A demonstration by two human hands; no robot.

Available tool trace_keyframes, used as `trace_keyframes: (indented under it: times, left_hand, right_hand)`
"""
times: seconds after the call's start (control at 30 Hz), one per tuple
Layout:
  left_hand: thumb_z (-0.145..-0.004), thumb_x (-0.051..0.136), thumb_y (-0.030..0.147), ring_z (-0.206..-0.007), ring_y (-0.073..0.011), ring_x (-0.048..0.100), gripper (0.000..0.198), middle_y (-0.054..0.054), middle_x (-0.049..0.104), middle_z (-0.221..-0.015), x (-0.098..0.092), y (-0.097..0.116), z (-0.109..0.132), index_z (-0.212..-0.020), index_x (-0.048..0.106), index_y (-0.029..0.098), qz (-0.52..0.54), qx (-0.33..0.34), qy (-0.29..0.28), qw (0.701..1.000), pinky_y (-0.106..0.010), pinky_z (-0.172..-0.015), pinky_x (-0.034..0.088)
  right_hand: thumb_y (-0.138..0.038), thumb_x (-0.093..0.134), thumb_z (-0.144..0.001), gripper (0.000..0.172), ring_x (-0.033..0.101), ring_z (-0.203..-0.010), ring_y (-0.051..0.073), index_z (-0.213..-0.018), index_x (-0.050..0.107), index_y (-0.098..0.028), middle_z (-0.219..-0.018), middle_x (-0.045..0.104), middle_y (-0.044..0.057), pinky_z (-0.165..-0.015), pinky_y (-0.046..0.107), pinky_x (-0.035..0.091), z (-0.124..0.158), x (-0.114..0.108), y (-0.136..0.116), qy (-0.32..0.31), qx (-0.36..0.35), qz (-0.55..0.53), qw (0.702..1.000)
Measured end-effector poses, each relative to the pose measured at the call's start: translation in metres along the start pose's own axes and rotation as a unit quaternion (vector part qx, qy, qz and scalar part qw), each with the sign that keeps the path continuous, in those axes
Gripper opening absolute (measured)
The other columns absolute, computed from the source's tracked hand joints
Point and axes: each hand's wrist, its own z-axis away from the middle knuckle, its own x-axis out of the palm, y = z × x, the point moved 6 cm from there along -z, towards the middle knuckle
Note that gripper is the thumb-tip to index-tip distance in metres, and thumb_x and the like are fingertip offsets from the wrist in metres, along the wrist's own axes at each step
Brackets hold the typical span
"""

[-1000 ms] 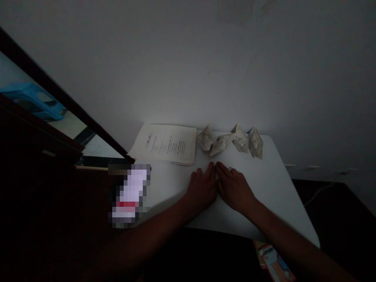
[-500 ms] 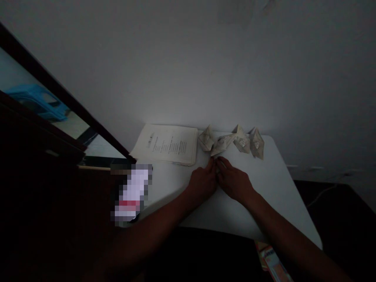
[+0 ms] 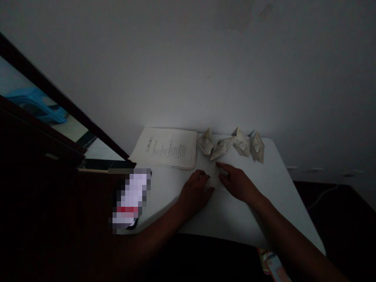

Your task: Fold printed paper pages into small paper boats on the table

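The printed paper (image 3: 214,171) lies on the bench (image 3: 274,180) between your hands. The fingers of your left hand (image 3: 194,194) stand apart; whether your right hand (image 3: 237,182) pinches the paper, I cannot tell. Keep edges aligned, pressing each crease flat.

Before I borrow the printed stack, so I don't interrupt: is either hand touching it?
No, the left hand and right hand are at a small paper, off the stack.
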Motion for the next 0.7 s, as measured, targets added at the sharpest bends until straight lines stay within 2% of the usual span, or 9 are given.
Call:
trace_keyframes:
  times: [0.17,0.3,0.47,0.57,0.7]
  left_hand:
    - [-0.075,0.065,0.022,-0.091,-0.0195,0.055,0.027,-0.009,0.054,-0.101,0.002,-0.006,0.001,-0.099,0.056,0.014,0.032,-0.002,0.012,0.999,-0.035,-0.082,0.052]
    - [-0.075,0.065,0.022,-0.089,-0.019,0.055,0.025,-0.008,0.055,-0.098,0.004,-0.009,0.002,-0.096,0.056,0.014,0.042,-0.001,0.013,0.999,-0.034,-0.081,0.051]
    - [-0.074,0.065,0.021,-0.088,-0.0183,0.055,0.022,-0.007,0.055,-0.096,0.004,-0.01,0.002,-0.093,0.056,0.015,0.053,0.002,0.018,0.998,-0.032,-0.079,0.051]
    - [-0.073,0.066,0.021,-0.088,-0.0185,0.056,0.022,-0.006,0.055,-0.096,0.003,-0.009,0.001,-0.093,0.056,0.017,0.05,-0.003,0.019,0.999,-0.034,-0.08,0.051]
    - [-0.073,0.066,0.021,-0.086,-0.0182,0.056,0.022,-0.006,0.055,-0.095,0.002,-0.009,0.001,-0.092,0.056,0.018,0.052,-0.007,0.02,0.998,-0.034,-0.079,0.052]
  right_hand:
    - [-0.019,0.049,-0.081,0.04,0.066,-0.078,0.019,-0.121,0.056,-0.018,-0.115,0.064,0.01,-0.076,0.034,0.052,-0.011,0.0,-0.002,0.017,0.002,-0.023,1.0]
    - [-0.02,0.049,-0.082,0.042,0.066,-0.084,0.02,-0.123,0.054,-0.017,-0.119,0.063,0.01,-0.08,0.035,0.051,-0.011,0.002,0.0,0.008,0.007,-0.01,1.0]
    - [-0.019,0.045,-0.084,0.043,0.061,-0.102,0.026,-0.126,0.052,-0.016,-0.121,0.061,0.011,-0.09,0.04,0.047,-0.007,0.006,-0.004,-0.014,-0.007,0.083,0.996]
    - [-0.018,0.044,-0.084,0.04,0.061,-0.102,0.026,-0.123,0.054,-0.016,-0.119,0.062,0.011,-0.09,0.04,0.046,-0.009,0.005,-0.008,-0.015,-0.026,0.102,0.994]
    - [-0.017,0.046,-0.082,0.033,0.062,-0.097,0.022,-0.114,0.057,-0.017,-0.112,0.064,0.01,-0.088,0.037,0.047,-0.015,0.002,-0.007,-0.009,-0.028,0.051,0.998]
